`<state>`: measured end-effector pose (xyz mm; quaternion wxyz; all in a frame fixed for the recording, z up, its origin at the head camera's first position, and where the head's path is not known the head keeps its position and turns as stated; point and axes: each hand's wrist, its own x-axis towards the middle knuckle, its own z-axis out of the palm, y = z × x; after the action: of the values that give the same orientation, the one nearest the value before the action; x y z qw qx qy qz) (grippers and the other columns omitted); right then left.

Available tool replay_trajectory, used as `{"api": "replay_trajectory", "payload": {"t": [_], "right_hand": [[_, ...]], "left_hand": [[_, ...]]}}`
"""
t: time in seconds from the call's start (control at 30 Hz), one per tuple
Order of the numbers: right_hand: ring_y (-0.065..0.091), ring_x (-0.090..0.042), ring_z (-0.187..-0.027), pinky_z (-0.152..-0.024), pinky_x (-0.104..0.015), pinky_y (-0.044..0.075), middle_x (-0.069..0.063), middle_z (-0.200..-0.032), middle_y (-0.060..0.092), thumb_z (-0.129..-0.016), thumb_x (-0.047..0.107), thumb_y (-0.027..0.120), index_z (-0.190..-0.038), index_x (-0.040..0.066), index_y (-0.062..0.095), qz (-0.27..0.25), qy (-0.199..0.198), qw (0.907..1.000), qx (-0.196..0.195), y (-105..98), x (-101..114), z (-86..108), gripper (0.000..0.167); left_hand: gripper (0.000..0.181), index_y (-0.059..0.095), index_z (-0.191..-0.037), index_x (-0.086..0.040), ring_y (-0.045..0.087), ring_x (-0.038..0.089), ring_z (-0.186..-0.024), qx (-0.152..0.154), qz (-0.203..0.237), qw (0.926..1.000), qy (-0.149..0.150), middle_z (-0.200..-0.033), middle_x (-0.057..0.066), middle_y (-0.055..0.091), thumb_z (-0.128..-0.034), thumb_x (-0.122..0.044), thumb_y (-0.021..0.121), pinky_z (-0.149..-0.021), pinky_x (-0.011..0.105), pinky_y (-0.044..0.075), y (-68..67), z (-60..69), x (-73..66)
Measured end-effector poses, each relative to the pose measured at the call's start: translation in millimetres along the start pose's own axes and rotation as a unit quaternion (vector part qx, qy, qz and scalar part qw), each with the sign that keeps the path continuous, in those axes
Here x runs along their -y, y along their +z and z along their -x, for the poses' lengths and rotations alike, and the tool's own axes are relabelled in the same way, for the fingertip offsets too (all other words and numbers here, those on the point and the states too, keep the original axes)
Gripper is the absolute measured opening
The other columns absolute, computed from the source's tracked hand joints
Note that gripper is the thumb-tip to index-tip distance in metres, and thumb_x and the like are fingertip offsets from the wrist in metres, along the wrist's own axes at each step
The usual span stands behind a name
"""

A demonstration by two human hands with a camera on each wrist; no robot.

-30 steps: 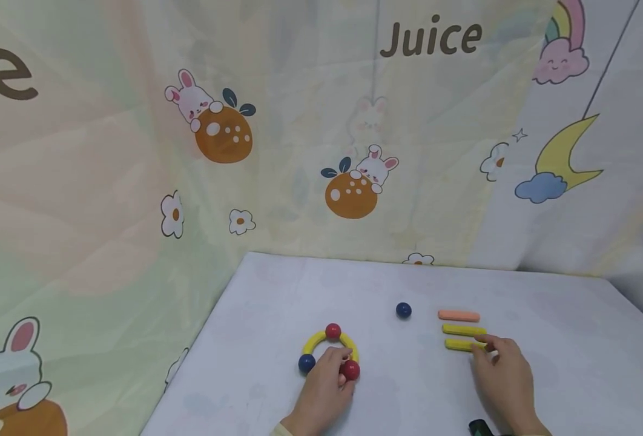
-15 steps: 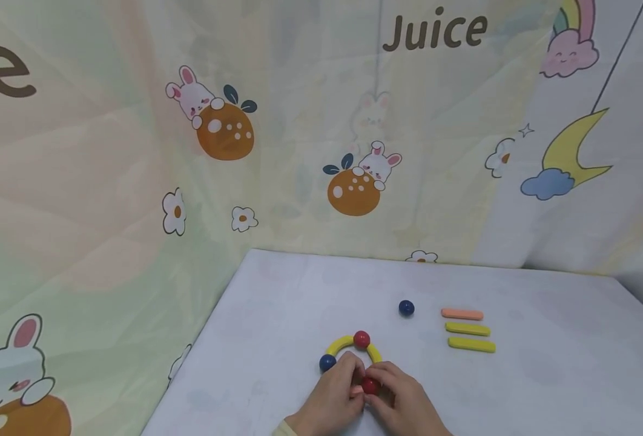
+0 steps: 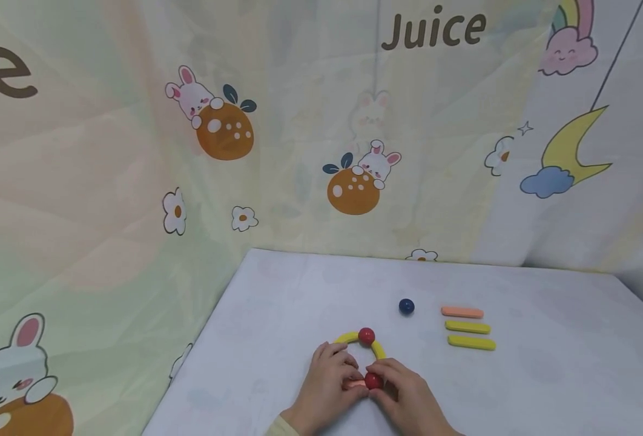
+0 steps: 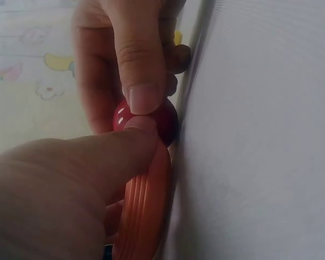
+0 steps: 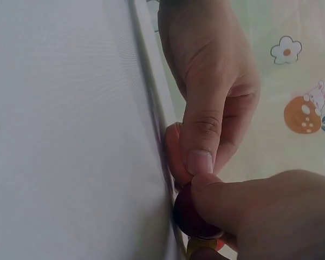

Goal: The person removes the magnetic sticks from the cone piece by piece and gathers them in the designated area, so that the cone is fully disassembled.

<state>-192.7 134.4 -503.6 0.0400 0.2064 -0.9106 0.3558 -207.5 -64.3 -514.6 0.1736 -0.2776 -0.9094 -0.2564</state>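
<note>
A ring of curved rods and balls lies on the table (image 3: pixel 234 339) in front of me. Yellow curved rods (image 3: pixel 378 350) meet at a red ball (image 3: pixel 366 335) on its far side. My left hand (image 3: pixel 324 378) grips the orange curved rod (image 4: pixel 146 211) at the near side, its fingers reaching over the ring's left part. My right hand (image 3: pixel 413 390) pinches the near red ball (image 3: pixel 373 380) between thumb and fingers. In the left wrist view, the orange rod's end meets this ball. The ring's blue ball is mostly hidden behind my left hand.
A loose dark blue ball (image 3: pixel 406 307) lies beyond the ring. To its right are a straight orange stick (image 3: pixel 462 312) and two straight yellow sticks (image 3: pixel 467 327), roughly parallel. A printed cloth (image 3: pixel 289 151) hangs behind the table.
My right hand has left the yellow sticks and come left to the near red ball. The ring has shifted right. My left fingers have spread over its left side, covering the blue ball.
</note>
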Motion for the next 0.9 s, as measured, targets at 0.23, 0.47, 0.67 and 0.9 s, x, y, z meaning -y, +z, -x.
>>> {"api": "replay_trajectory", "payload": {"t": [0.23,0.47,0.67,0.9], "right_hand": [[0.053,-0.001,-0.085,-0.075,-0.019,0.052,0.012,-0.113,0.062,-0.085,0.015,0.076,-0.118,0.02,0.067,-0.003,0.02,0.9997,0.016,-7,-3,-0.4,0.035],[0.054,-0.004,-0.081,-0.068,-0.019,0.049,0.011,-0.116,0.06,-0.078,0.012,0.08,-0.1,0.026,0.069,0.022,0.087,0.9939,-0.065,-16,-11,-2.0,0.028],[0.058,-0.014,-0.089,-0.075,-0.032,0.054,0.001,-0.116,0.06,-0.076,0.025,0.085,-0.093,0.023,0.065,0.079,0.144,0.9798,-0.114,-20,-21,-6.5,0.026],[0.055,-0.018,-0.079,-0.067,-0.033,0.046,-0.006,-0.101,0.064,-0.082,0.024,0.077,-0.117,0.007,0.063,0.098,0.195,0.9669,-0.132,-30,-36,-5.3,0.042]], "left_hand": [[0.013,0.072,-0.075,-0.026,0.052,0.021,-0.119,0.019,0.021,0.9995,-0.014,-0.093,-0.016,0.059,-0.0795,-0.034,0.08,-0.106,0.058,0.033,-2.9,-1.9,3.9],[0.024,0.055,-0.069,-0.027,0.042,0.027,-0.131,0.032,0.048,0.9971,-0.051,-0.106,-0.008,0.059,-0.0787,-0.029,0.077,-0.11,0.063,0.023,-8.5,-0.6,6.4],[0.03,0.06,-0.099,-0.02,0.027,0.033,-0.139,0.028,0.026,0.9984,-0.042,-0.136,0.008,0.047,-0.0718,-0.013,0.072,-0.109,0.063,0.019,-7.6,2.1,13.1],[0.06,0.053,-0.131,-0.012,0.036,0.029,-0.134,0.028,0.003,0.9934,-0.111,-0.146,0.012,0.039,-0.0733,-0.002,0.064,-0.109,0.052,0.028,-14.4,-0.7,23.6]]}}
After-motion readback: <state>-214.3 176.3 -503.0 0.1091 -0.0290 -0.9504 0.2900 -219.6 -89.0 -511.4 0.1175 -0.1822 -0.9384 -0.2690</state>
